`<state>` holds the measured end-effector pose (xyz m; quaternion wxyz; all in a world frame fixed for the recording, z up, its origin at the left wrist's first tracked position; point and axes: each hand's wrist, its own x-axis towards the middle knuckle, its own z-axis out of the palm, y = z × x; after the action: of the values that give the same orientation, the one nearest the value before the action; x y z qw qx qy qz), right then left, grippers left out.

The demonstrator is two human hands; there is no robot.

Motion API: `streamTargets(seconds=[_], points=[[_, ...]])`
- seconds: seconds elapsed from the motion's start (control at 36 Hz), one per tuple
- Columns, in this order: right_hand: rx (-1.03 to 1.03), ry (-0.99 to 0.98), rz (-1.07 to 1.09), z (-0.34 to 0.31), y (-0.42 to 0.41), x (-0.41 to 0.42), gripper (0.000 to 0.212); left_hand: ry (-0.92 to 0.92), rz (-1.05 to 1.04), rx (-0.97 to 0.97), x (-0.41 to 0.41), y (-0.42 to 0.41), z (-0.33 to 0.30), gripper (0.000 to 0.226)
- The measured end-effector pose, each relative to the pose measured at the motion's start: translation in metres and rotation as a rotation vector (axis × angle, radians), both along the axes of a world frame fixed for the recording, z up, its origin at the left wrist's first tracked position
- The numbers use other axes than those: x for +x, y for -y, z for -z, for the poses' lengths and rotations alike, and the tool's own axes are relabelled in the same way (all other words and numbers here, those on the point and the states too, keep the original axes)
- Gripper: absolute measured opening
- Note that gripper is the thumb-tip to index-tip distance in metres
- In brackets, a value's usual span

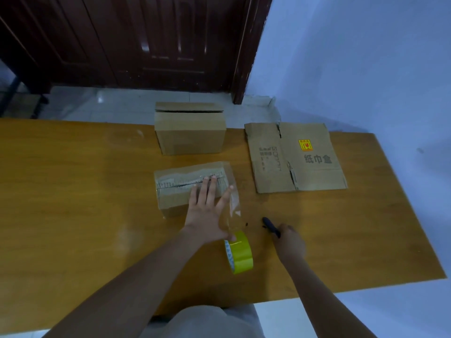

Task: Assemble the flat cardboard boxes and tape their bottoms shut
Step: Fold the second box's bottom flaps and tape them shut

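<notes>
A small cardboard box lies bottom up in the middle of the wooden table, with clear tape along its seam. My left hand presses flat on the box, fingers straight over the tape. A strip of clear tape runs from the box's right end down to a yellow tape roll standing on the table by my left wrist. My right hand grips a black cutter just right of the roll, its tip pointing toward the strip.
A second assembled box stands at the table's far edge, behind the first. A flat, unfolded box with printed characters and a yellow sticker lies at the right. A dark wooden door and a blue wall lie beyond.
</notes>
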<state>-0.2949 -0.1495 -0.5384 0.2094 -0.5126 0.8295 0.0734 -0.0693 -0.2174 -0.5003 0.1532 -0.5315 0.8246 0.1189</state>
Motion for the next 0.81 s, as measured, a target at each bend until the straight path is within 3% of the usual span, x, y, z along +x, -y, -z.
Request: streamTargets(seconds=[0.17, 0.25, 0.33, 0.39, 0.47, 0.64, 0.81], points=[[0.019, -0.036, 0.013, 0.008, 0.012, 0.011, 0.028, 0.012, -0.007, 0.015, -0.001, 0.0, 0.0, 0.13], [-0.13, 0.025, 0.059, -0.001, 0.021, 0.024, 0.043, 0.007, -0.007, 0.018, -0.002, -0.001, 0.001, 0.13], [-0.363, 0.457, 0.186, -0.014, 0.026, 0.048, 0.038, 0.002, -0.009, 0.011, -0.001, 0.0, 0.002, 0.129], [-0.33, 0.722, 0.256, -0.018, 0.024, 0.066, 0.033, 0.003, -0.006, 0.006, -0.001, -0.001, 0.002, 0.128], [-0.308, 0.926, 0.341, -0.019, 0.015, 0.086, 0.011, -0.003, -0.006, 0.004, -0.001, -0.001, 0.001, 0.128], [-0.392, 0.927, 0.365, -0.014, 0.008, 0.093, 0.012, -0.036, -0.002, 0.009, 0.001, -0.001, 0.002, 0.125], [-0.398, 0.93, 0.378, -0.011, 0.007, 0.092, 0.01, -0.215, -0.117, -0.118, -0.002, 0.002, 0.0, 0.084]])
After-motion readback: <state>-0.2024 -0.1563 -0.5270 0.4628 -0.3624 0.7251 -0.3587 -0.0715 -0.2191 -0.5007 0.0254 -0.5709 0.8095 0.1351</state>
